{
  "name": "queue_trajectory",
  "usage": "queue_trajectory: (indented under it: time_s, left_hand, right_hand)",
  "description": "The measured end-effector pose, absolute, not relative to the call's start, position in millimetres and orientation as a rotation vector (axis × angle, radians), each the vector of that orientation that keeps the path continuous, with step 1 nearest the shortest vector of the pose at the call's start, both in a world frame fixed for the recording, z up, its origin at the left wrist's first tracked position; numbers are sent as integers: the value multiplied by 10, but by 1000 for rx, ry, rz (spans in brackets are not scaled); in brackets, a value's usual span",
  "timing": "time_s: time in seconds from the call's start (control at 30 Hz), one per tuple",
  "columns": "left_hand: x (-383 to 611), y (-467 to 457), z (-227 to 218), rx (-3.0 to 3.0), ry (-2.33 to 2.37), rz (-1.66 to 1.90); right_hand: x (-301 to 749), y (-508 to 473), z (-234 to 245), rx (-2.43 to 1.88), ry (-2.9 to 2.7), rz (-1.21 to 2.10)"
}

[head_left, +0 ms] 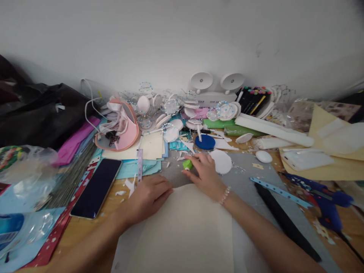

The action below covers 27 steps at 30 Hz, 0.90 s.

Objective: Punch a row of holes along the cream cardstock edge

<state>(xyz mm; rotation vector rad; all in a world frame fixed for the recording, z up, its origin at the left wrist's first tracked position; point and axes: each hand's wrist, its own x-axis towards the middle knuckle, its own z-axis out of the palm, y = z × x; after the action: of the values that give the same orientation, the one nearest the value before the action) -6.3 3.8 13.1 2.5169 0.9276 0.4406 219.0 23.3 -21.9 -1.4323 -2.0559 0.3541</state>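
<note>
A cream paper sheet lies in front of me on a grey mat. My left hand rests at its upper left corner, the fingers pressed together and touching the edge. Above the sheet's top edge, my right hand pinches a small bright green piece with a white end between thumb and fingers. What the green piece is exactly does not show. Just beyond that hand lies a white round disc, with a blue round disc behind it.
A phone and coloured papers lie left, near a pink visor cap. Beaded white discs crowd the back. To the right are a blue glue gun, a black tapered strip and a white roll.
</note>
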Motion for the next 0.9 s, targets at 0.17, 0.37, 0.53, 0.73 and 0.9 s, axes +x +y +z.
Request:
queue_trajectory:
  time_s: [0.17,0.37,0.53,0.73,0.9]
  left_hand:
    - [-114,-49,68,2491,894,482]
    - [-124,-48,31,2382,911,487]
    - [-127,-36,23,2348,923,473]
    - [-135,-13,-22,2366,960,486]
    - [-45,41,107,2361,1157,780]
  right_hand:
    - [2180,222,-207,-1479,-2088,357]
    - [2125,140,62,-1061,-1301,1326]
    - [2065,13,274,-555,-587,2041]
    - [2051,-72,409,-435,-531,2154]
    - [2029,-40,264,-548,-568,2074]
